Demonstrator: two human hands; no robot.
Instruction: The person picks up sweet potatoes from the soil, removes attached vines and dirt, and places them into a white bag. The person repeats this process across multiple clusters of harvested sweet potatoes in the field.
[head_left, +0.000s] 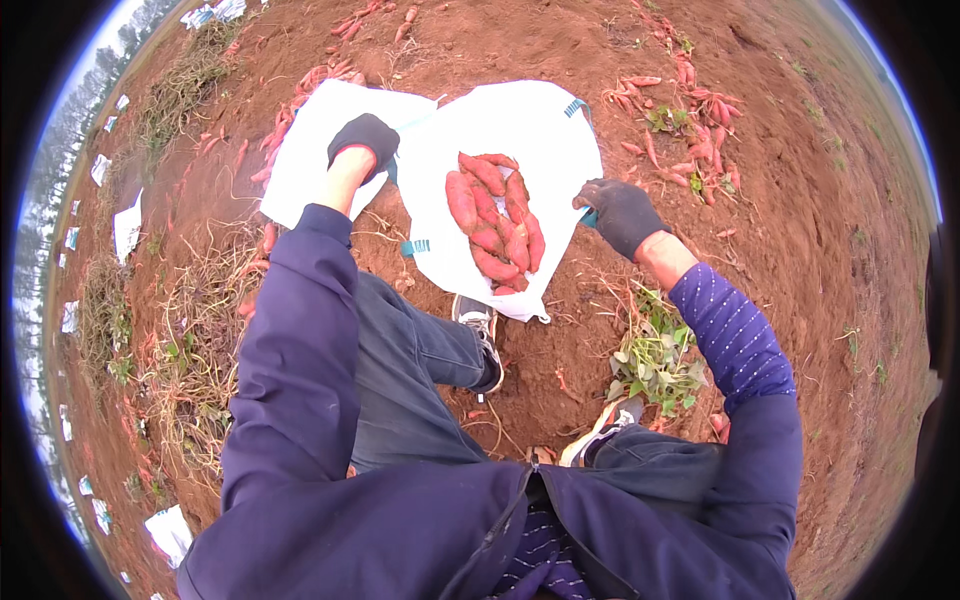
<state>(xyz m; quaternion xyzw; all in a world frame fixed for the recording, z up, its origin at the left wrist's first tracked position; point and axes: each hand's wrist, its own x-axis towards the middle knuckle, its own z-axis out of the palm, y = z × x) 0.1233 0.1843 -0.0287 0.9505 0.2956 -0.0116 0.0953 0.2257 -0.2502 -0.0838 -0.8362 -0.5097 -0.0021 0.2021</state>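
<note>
A white woven sack (450, 180) lies spread on the soil before me, with a cluster of red-skinned sweet potatoes (495, 217) showing in its middle. On its right edge, my right hand (622, 214) in a dark glove grips a teal strap of the sack. My left hand (364, 142), gloved in black, is over the left side, where a second white sheet or sack (300, 172) lies against the first. The left fingers are bent out of sight, so what they hold is hidden. Another teal strap (415, 247) sticks out at the sack's lower left.
Loose sweet potatoes (705, 142) lie in a heap at the right, and more (281, 127) lie behind the left sheet. Leafy vines (656, 356) are by my right shoe (600, 435); dry vines (195, 345) cover the left. My left shoe (484, 337) is near the sack's lower edge.
</note>
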